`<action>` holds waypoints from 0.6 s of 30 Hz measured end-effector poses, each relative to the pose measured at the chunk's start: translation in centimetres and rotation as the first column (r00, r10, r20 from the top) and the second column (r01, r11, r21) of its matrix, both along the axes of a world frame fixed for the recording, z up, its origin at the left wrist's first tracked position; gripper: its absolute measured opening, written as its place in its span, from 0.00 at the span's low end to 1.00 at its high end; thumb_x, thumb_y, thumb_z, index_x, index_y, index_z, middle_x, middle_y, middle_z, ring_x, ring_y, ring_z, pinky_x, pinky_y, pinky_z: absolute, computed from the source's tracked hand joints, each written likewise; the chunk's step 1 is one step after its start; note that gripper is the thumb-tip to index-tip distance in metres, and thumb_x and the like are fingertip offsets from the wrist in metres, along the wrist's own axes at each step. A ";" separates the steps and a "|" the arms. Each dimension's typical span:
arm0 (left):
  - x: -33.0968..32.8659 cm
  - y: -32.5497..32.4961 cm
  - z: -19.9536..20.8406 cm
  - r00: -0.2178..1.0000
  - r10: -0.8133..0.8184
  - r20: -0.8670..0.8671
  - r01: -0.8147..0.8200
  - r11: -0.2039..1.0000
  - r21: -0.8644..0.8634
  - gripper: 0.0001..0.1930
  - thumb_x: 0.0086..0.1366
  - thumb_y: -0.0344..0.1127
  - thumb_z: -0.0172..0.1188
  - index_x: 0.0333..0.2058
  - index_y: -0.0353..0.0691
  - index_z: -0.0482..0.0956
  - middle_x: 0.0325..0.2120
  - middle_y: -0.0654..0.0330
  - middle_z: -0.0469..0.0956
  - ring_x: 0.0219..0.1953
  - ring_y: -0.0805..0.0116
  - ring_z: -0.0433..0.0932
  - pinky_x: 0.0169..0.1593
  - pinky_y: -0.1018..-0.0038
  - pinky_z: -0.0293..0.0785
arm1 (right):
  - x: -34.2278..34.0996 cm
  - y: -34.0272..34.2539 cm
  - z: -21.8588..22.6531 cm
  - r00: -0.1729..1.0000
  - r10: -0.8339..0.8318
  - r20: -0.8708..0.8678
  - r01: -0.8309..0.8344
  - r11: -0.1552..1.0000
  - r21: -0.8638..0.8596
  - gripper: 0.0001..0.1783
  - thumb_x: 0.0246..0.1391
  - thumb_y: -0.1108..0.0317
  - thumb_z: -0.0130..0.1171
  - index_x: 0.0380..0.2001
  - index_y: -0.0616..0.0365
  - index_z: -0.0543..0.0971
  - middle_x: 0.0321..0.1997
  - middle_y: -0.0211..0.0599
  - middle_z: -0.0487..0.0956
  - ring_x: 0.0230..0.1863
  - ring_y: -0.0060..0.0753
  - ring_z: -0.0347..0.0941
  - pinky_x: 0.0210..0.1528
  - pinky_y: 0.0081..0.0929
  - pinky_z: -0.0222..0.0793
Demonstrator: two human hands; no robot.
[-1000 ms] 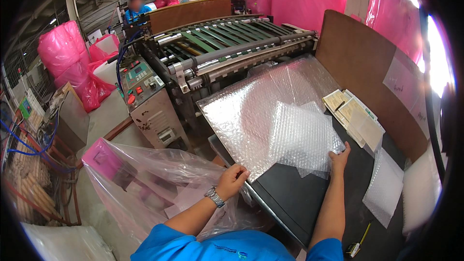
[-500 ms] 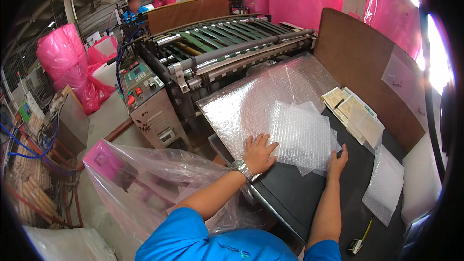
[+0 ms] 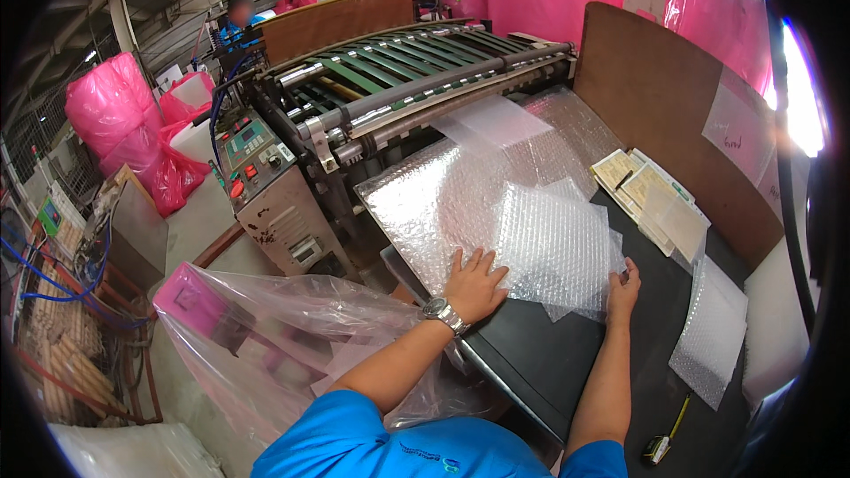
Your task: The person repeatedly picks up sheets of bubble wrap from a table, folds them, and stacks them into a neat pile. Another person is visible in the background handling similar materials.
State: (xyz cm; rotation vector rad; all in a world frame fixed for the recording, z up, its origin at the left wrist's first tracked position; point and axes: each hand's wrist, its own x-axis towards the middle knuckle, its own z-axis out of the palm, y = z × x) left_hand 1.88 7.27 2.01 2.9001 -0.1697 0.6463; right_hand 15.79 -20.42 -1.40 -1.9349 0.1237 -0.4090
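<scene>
A loose pile of clear bubble wrap sheets (image 3: 556, 243) lies in front of me, its corners not lined up. My left hand (image 3: 475, 287) rests with fingers spread at the left edge of the pile, partly on the silvery bubble sheeting (image 3: 416, 199) beneath; a metal watch (image 3: 445, 313) is on that wrist. At the pile's right edge stands my right hand (image 3: 623, 292), fingers slightly curled and apart, touching the sheets' side without gripping. Beyond the pile, another translucent sheet (image 3: 500, 128) hangs out from the rollers of the machine (image 3: 425, 71) onto the silvery sheeting.
On the black table (image 3: 531, 358) are a paper pad with a pen (image 3: 639, 190), another bubble wrap piece (image 3: 711, 323) and a tape measure (image 3: 657, 449). A brown board (image 3: 655, 97) borders the right. A control box (image 3: 257, 155) stands left; a large clear bag (image 3: 292, 327) hangs nearer. Another person (image 3: 237, 22) is far back.
A translucent sheet has come out of the machine's rollers onto the silvery sheeting. My hands stay at the two sides of the pile, and the view has shifted slightly.
</scene>
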 end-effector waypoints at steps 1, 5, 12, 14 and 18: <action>0.0 0.0 -0.1 1.000 0.002 0.001 -0.002 1.000 -0.002 0.19 0.55 0.49 0.50 0.44 0.50 0.71 0.50 0.52 0.64 0.56 0.53 0.58 0.57 0.47 0.45 | 0.0 0.0 0.1 1.000 0.000 -0.019 0.000 1.000 -0.008 0.25 0.44 0.71 0.54 0.50 0.53 0.67 0.50 0.42 0.62 0.49 0.35 0.63 0.51 0.28 0.59; 0.0 0.0 0.0 1.000 0.003 0.005 -0.003 1.000 -0.003 0.19 0.55 0.49 0.50 0.44 0.50 0.71 0.50 0.52 0.65 0.56 0.53 0.58 0.57 0.47 0.45 | -0.2 0.1 0.2 1.000 -0.027 0.008 0.027 1.000 -0.011 0.25 0.46 0.71 0.52 0.51 0.52 0.66 0.53 0.43 0.60 0.51 0.38 0.62 0.53 0.29 0.58; 0.0 0.0 0.2 1.000 0.012 -0.006 -0.012 1.000 -0.005 0.20 0.55 0.49 0.51 0.44 0.49 0.71 0.49 0.52 0.65 0.56 0.53 0.58 0.57 0.48 0.45 | 0.6 -0.2 -0.7 0.999 -0.016 0.043 0.014 0.998 0.066 0.25 0.46 0.67 0.55 0.51 0.52 0.66 0.51 0.42 0.62 0.50 0.36 0.61 0.52 0.29 0.57; 0.0 0.0 0.2 1.000 0.014 -0.005 -0.014 1.000 -0.006 0.20 0.55 0.49 0.51 0.44 0.49 0.71 0.49 0.52 0.65 0.56 0.53 0.59 0.57 0.48 0.45 | 0.6 -0.1 -0.7 0.999 -0.012 0.053 0.009 0.998 0.068 0.26 0.45 0.66 0.56 0.51 0.53 0.67 0.50 0.41 0.64 0.48 0.34 0.62 0.52 0.28 0.57; 0.5 -0.3 -0.4 1.000 0.015 0.007 -0.016 1.000 0.026 0.19 0.55 0.49 0.50 0.44 0.49 0.72 0.50 0.52 0.65 0.56 0.53 0.59 0.57 0.47 0.44 | 0.5 -0.5 -0.7 0.995 0.022 0.102 -0.016 0.998 -0.058 0.27 0.43 0.66 0.57 0.50 0.56 0.67 0.52 0.44 0.64 0.52 0.38 0.61 0.54 0.30 0.55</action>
